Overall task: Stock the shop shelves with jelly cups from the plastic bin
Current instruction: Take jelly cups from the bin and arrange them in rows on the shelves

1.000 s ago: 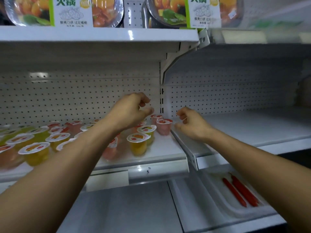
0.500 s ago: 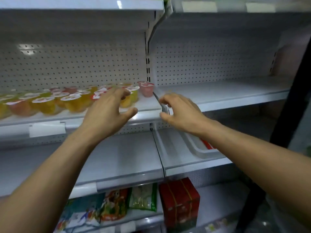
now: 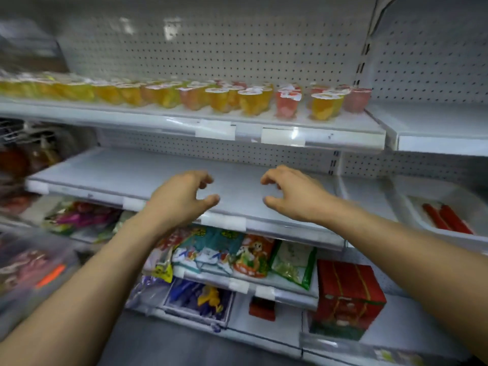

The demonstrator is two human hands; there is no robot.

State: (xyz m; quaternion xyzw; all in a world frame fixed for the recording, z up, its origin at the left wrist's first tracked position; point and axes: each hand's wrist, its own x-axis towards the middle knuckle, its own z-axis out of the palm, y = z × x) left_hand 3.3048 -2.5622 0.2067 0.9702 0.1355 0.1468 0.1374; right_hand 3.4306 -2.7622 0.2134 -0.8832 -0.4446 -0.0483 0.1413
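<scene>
Left hand (image 3: 182,199) and right hand (image 3: 293,196) hover empty, fingers loosely curled; jelly cups (image 3: 248,100) above, seemingly snack bags (image 3: 250,256) below.

light: bright, even, overhead | glare: price strip (image 3: 294,133), pegboard (image 3: 169,30) | blur: left edge smeared, jelly cups (image 3: 248,100) soft | edges: bowed

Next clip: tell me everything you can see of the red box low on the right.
The red box is a closed rectangular carton, seemingly cardboard, with thin gold stripes across its top and a green band low on its front; the print is too blurred to read. It stands upright on a low white shelf, right of a green-edged packet.
</scene>
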